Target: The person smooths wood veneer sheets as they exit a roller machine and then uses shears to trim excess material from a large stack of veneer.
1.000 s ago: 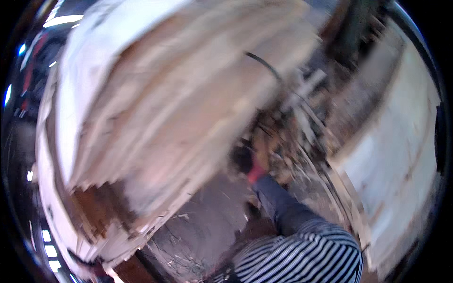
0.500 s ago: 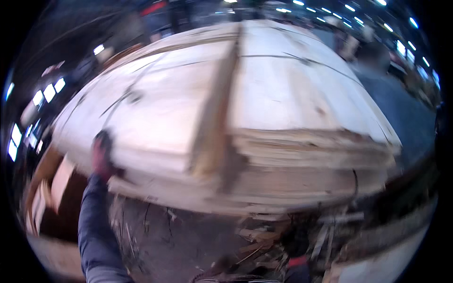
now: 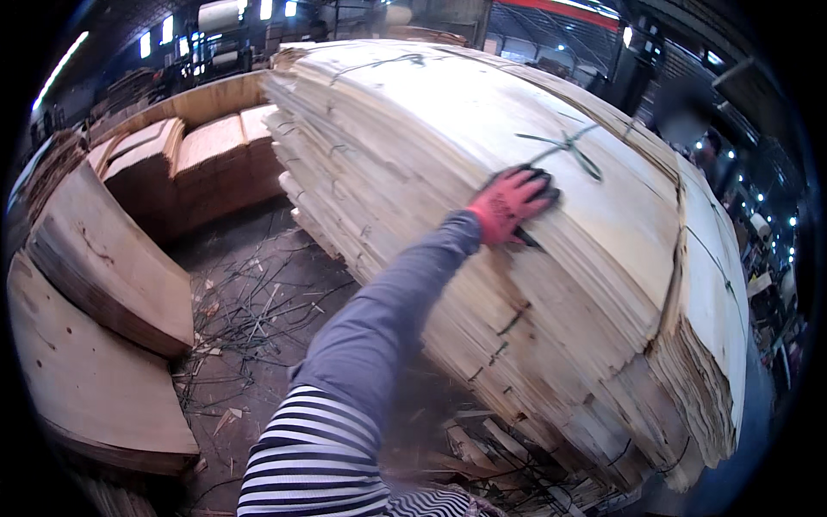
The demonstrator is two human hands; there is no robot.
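Note:
My left hand (image 3: 517, 203), in a red and black glove, rests on the near top edge of a big stack of pale wood veneer sheets (image 3: 413, 112). Its fingers lie stretched over the top sheet and look to hold nothing, while the dark thumb tip points down at the edge. Just beyond the fingertips, a green tie cord (image 3: 573, 145) is knotted in a loop on the stack. More cord ends stick out of the layered side. My right hand is out of view.
Curved veneer stacks (image 3: 112, 250) stand at the left, with more bundles (image 3: 211, 146) behind them. Cord scraps and wood bits litter the dark floor (image 3: 258, 293). Broken strips (image 3: 482, 444) lie below the big stack. A blurred person (image 3: 685, 112) is beyond it at the right.
The view has swung left, so the big stack appears farther right and the side stacks show. My left hand still touches the stack edge, now near the knot. My right hand has left the picture.

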